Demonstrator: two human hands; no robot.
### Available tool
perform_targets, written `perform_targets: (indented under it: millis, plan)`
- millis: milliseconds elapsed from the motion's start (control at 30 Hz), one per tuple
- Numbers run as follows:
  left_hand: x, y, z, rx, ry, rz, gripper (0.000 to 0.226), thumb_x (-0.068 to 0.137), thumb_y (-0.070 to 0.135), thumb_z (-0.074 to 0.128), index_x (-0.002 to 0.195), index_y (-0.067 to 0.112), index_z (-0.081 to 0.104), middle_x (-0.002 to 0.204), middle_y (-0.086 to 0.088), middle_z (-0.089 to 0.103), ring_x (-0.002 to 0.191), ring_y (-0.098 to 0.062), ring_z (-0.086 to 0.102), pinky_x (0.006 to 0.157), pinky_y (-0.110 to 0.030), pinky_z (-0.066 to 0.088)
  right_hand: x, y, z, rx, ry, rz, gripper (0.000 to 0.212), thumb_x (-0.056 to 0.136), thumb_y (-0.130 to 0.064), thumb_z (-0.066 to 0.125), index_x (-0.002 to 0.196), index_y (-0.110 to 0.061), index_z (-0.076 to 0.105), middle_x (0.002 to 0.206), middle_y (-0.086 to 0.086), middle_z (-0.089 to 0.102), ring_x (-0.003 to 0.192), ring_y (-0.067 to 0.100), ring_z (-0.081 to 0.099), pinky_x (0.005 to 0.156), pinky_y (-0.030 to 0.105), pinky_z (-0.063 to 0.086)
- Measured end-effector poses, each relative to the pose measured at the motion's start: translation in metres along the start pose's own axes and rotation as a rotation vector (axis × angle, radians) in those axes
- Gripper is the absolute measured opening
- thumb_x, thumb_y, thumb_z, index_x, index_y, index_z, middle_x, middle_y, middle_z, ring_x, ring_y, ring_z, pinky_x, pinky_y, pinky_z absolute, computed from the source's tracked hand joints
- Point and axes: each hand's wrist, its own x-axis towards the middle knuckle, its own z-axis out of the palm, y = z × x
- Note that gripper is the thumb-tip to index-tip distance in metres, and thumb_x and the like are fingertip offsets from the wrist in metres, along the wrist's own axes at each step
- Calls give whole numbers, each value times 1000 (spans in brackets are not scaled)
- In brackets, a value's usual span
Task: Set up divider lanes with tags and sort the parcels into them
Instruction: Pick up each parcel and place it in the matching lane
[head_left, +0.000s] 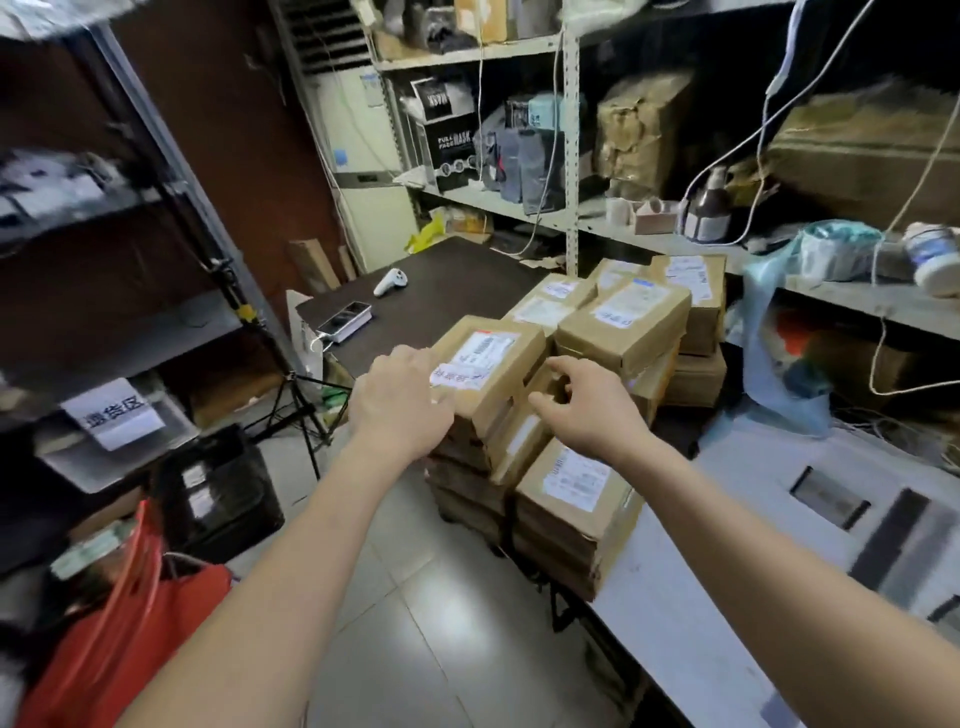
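Several brown cardboard parcels with white labels are stacked at the corner where a dark table meets a white bench. My left hand (402, 402) lies on the near left edge of the top parcel (493, 364), fingers touching its label. My right hand (582, 400) hovers at that parcel's right side with fingers curled, close to the box below; whether it grips anything is unclear. More parcels (623, 317) sit behind, and another stack (571, 499) stands nearer me on the bench. A white paper tag (117, 415) with printed characters hangs on a grey shelf bin at the left.
The dark table (457, 280) carries a white controller (390, 281) and a phone on a power bank (345, 319). Metal shelving (571, 130) full of boxes runs behind and right. A tripod (291, 395), a black box and a red bag (124, 634) stand on the floor left.
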Motion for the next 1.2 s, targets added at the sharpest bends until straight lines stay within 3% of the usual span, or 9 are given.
perform_targets:
  millis: [133,267,333,433,700,800,933,1000,1200]
  plan:
    - [47,-42,10,-311,-138,-169,70,93,46,61,154,20,40,152,-6,47,139,-27,46,110,-40,39,44,-21,38,130,41,137,42,92,-51,59,121,-21,62,112,-8,65,106,18,61,87,38,52]
    - [69,-67,37,-738,-356,-256,71,80,50,75,143,26,54,137,3,61,122,-17,58,93,-32,46,56,-25,61,202,110,262,57,91,-53,60,138,-22,56,124,-8,63,119,19,58,93,37,50]
    - [77,-74,50,-856,-422,-230,60,72,54,74,128,34,64,120,10,70,110,-15,65,86,-32,51,57,-28,68,286,146,309,48,89,-50,63,132,-30,58,115,-16,64,111,16,62,93,41,55]
    - [85,-78,56,-993,-468,-153,34,87,37,71,121,32,64,109,14,72,97,-10,68,73,-27,51,55,-37,76,382,197,348,41,89,-43,68,129,-39,59,100,-31,60,104,9,64,92,42,58]
    - [91,-97,55,-1068,-497,106,41,92,33,70,129,41,55,111,23,67,101,-2,65,75,-23,51,32,-64,97,540,336,443,43,87,-35,72,128,-42,61,122,-20,69,113,6,65,97,41,57]
    - [90,-102,55,-1079,-496,176,44,87,37,74,126,44,56,114,22,68,105,-5,67,89,-34,57,18,-70,100,560,412,434,46,87,-34,73,131,-41,60,123,-20,70,114,7,66,96,42,58]
    - [82,-99,46,-1113,-500,255,37,86,35,76,107,58,57,105,26,70,102,-5,68,91,-37,57,-5,-76,94,598,472,443,41,89,-33,74,125,-46,59,123,-19,70,113,9,67,96,40,58]
    - [74,-93,40,-1116,-503,292,40,84,37,77,114,56,60,106,27,71,102,-3,69,93,-39,57,-17,-78,87,604,487,438,51,89,-36,73,135,-44,56,124,-19,70,112,10,68,94,40,59]
    - [38,-64,24,-1165,-461,353,45,83,32,80,119,52,61,109,24,71,100,2,68,90,-30,56,-58,-73,61,667,542,382,43,94,-27,71,130,-47,58,119,-16,73,107,11,71,90,41,61]
